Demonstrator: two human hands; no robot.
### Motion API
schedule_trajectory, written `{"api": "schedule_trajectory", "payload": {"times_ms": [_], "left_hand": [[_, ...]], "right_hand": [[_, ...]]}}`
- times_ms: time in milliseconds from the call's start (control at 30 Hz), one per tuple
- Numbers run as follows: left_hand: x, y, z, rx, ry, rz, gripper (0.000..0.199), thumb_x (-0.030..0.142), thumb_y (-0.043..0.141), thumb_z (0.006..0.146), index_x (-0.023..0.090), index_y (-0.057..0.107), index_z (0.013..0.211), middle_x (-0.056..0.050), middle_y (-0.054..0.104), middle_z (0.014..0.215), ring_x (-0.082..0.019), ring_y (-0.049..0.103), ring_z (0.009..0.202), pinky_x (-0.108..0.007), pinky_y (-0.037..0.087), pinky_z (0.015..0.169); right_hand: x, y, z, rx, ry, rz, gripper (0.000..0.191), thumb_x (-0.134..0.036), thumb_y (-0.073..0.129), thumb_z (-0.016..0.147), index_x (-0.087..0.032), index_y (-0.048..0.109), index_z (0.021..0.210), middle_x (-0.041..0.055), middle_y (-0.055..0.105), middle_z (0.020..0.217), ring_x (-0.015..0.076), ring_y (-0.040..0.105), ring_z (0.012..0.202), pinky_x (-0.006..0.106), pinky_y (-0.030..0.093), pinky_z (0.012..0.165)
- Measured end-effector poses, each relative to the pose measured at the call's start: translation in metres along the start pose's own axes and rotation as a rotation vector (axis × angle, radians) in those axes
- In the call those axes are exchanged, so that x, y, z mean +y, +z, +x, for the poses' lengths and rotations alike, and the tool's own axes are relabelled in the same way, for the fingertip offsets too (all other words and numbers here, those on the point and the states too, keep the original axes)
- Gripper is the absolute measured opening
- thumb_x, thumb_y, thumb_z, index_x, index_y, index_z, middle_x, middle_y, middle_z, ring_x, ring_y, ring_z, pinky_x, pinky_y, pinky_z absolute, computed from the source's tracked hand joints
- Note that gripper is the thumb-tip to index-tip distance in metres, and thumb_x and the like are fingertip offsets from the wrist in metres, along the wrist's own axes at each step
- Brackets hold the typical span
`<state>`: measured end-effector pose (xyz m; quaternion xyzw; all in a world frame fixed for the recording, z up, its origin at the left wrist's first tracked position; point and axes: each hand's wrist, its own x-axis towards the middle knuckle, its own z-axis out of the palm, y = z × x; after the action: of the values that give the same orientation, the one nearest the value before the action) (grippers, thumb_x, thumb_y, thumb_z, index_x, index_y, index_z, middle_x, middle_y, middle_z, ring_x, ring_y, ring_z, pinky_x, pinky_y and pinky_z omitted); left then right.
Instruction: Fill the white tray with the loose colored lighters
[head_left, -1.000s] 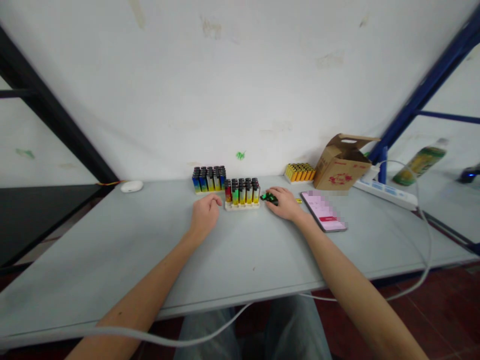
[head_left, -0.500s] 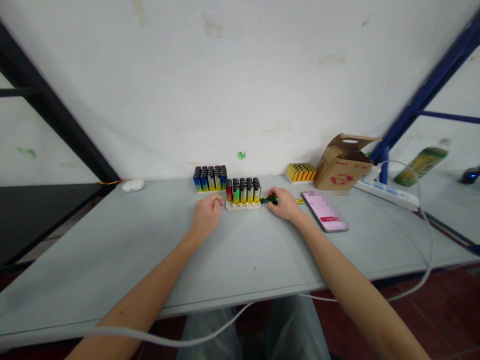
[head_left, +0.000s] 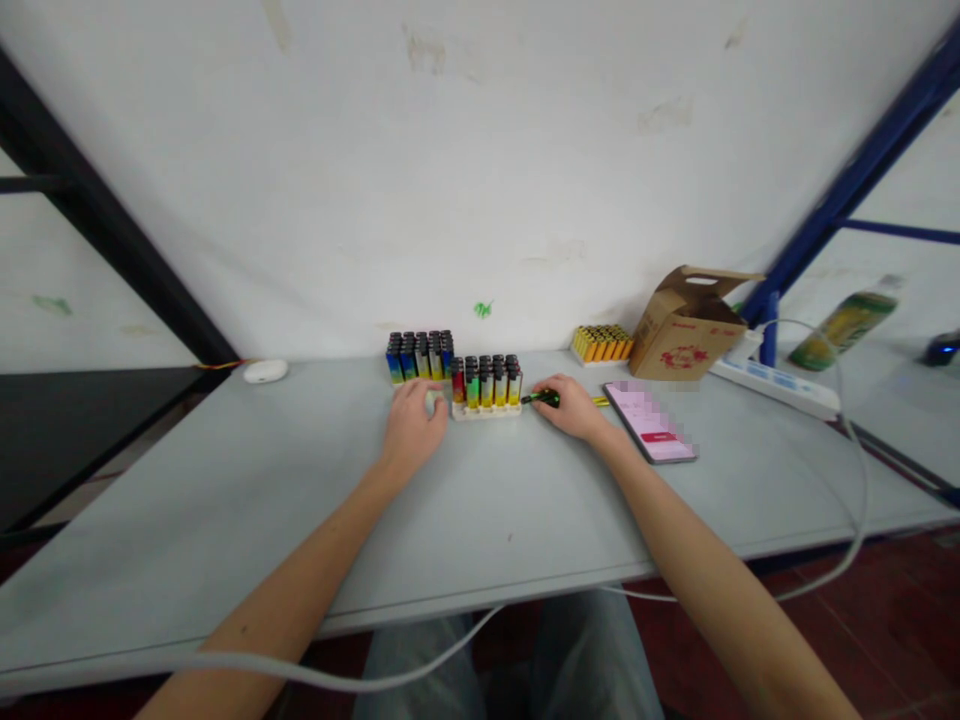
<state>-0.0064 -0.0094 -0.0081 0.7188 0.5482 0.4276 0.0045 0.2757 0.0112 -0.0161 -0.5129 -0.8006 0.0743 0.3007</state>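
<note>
In the head view, the left hand [head_left: 414,425] lies loosely spread, thumb apart, at eight o'clock from the white tray of upright, black-topped multicoloured lighters [head_left: 486,390]. At three o'clock from that tray, the right hand [head_left: 570,408] curls over small, glossy green-and-black pieces [head_left: 546,398]; whether it pinches them or merely covers them, I cannot tell. They look light, stiff and somewhat slippery, with hard shells unlikely to dent under gentle pressure. The long sides, near mid-body, seem the best place for thumb and forefinger.
</note>
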Motion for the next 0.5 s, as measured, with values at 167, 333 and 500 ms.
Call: {"api": "schedule_trajectory", "payload": {"times_ms": [167,333,500], "left_hand": [[-0.007,0.008,-0.003,-0.121,-0.05,0.009,0.028,0.026,0.048,0.085,0.014,0.059,0.108,-0.013,0.062,0.111,-0.028,0.056,0.109,-0.043,0.042,0.101],[-0.007,0.009,-0.004,-0.175,-0.033,0.049,0.031,0.029,0.046,0.088,0.011,0.058,0.111,-0.015,0.061,0.113,-0.028,0.055,0.111,-0.043,0.042,0.103],[-0.008,0.009,-0.004,-0.193,-0.026,0.062,0.03,0.029,0.046,0.088,0.011,0.059,0.109,-0.015,0.061,0.112,-0.028,0.056,0.11,-0.043,0.042,0.102]], "right_hand": [[0.0,0.002,0.0,0.125,0.063,0.072,0.017,-0.018,0.062,0.075,-0.014,0.068,0.089,0.0089,0.066,0.09,0.0206,0.061,0.083,0.035,0.049,0.08],[0.007,-0.001,0.007,0.372,0.156,0.399,0.024,-0.037,0.059,0.082,-0.016,0.066,0.091,0.0063,0.068,0.085,0.0192,0.062,0.077,0.035,0.052,0.075],[0.005,-0.019,0.013,0.603,0.317,0.833,0.029,-0.047,0.064,0.076,-0.022,0.057,0.089,-0.001,0.061,0.081,0.0132,0.062,0.071,0.026,0.052,0.063]]}}
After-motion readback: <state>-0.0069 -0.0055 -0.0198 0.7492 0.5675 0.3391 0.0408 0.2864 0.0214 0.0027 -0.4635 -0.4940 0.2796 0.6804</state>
